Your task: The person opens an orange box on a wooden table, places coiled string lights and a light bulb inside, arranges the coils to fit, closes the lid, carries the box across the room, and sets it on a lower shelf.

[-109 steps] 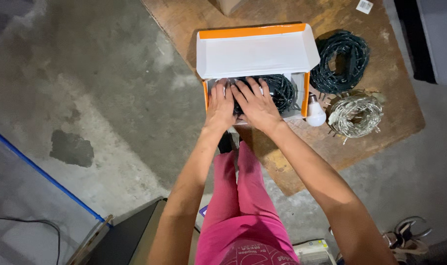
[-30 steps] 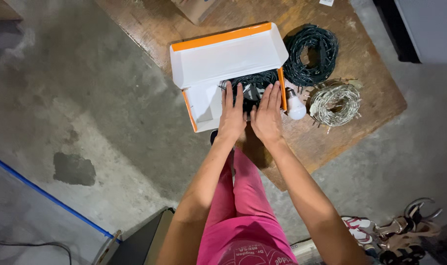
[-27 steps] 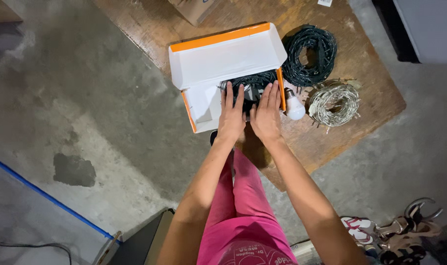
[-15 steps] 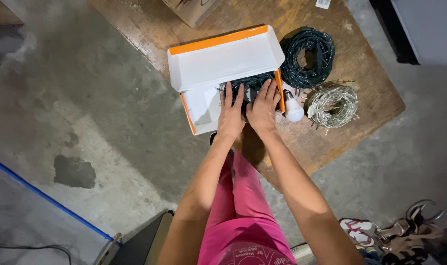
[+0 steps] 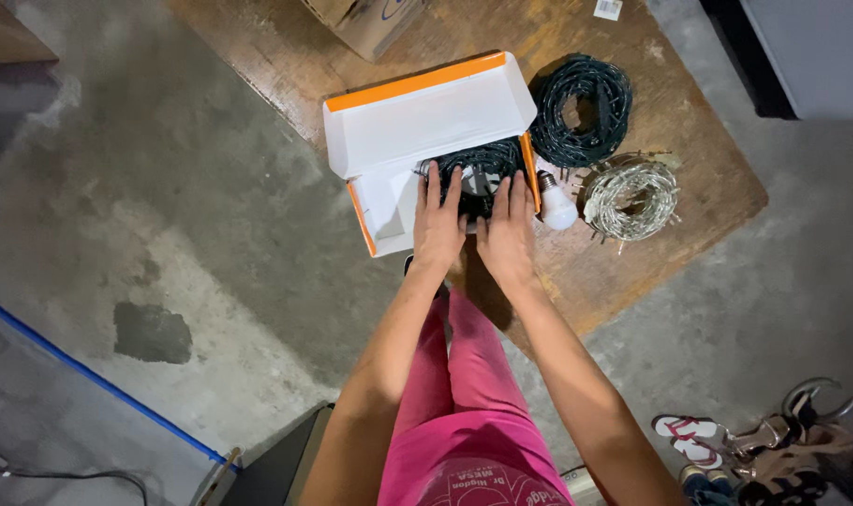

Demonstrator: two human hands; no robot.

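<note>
Pressing our left hand point(image 5: 439, 225) and right hand point(image 5: 508, 234) flat, fingers spread, on the dark green string lights point(image 5: 483, 167) tucked inside the open orange-and-white box point(image 5: 389, 192), we see another dark coil point(image 5: 581, 112), a white coil point(image 5: 631, 196) and a light bulb point(image 5: 556, 207) outside it.

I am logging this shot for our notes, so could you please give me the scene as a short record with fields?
Surface: brown wooden board lying on a grey concrete floor
Box: open white cardboard box with orange edges, lid flipped back
In box: coiled dark green string of lights
Left hand: flat on the coil, fingers spread
Right hand: flat on the coil
Beside box: white light bulb, a second dark green coil, pale silvery coil
</note>
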